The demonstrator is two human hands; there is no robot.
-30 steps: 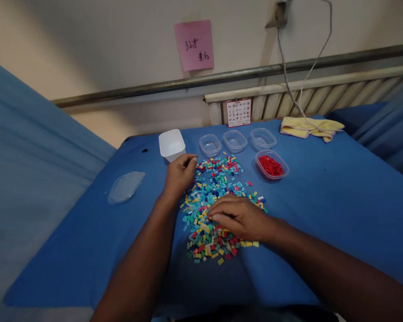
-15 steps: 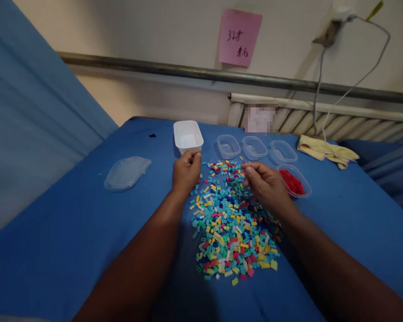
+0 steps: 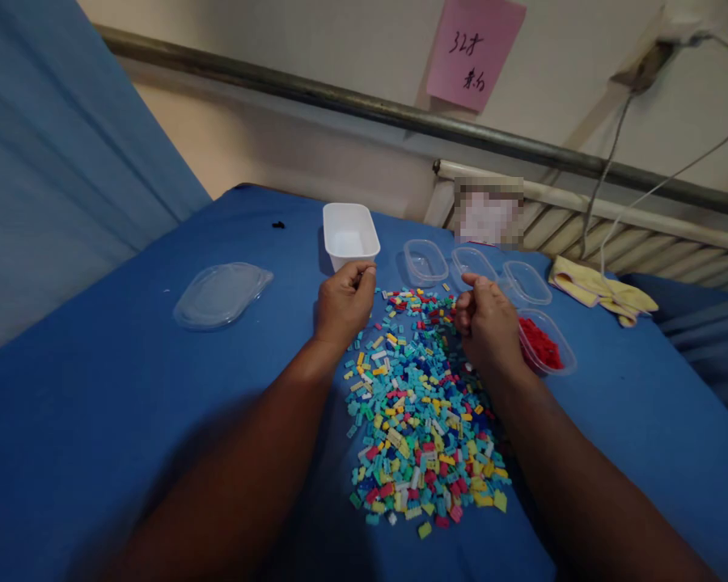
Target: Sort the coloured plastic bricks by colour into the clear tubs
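A wide heap of small colourful building bricks [image 3: 412, 404], mostly turquoise with yellow, pink, white and blue, covers the middle of the blue cloth. My left hand [image 3: 344, 303] is closed, thumb against fingers, at the heap's upper left, just before the white tub [image 3: 340, 220]. Whatever it may pinch is hidden. Over the heap's upper right, my right hand [image 3: 490, 323] has its fingers curled toward the thumb; nothing I can name shows in them. Right beside it stands a clear container [image 3: 570, 360] holding red bricks [image 3: 539, 346], partly covered by the hand.
Behind the heap stand clear containers [image 3: 425, 242], three in a row, the middle one partly behind my right hand. A clear lid [image 3: 222, 295] lies at left and a yellow cloth [image 3: 600, 287] at right. A metal rail [image 3: 364, 101] and radiator [image 3: 564, 222] line the wall.
The view has tilted and shifted slightly. My right hand has lifted and turned, its fingers moving up from the bricks toward the middle clear container. My left hand stays closed near the white tub.
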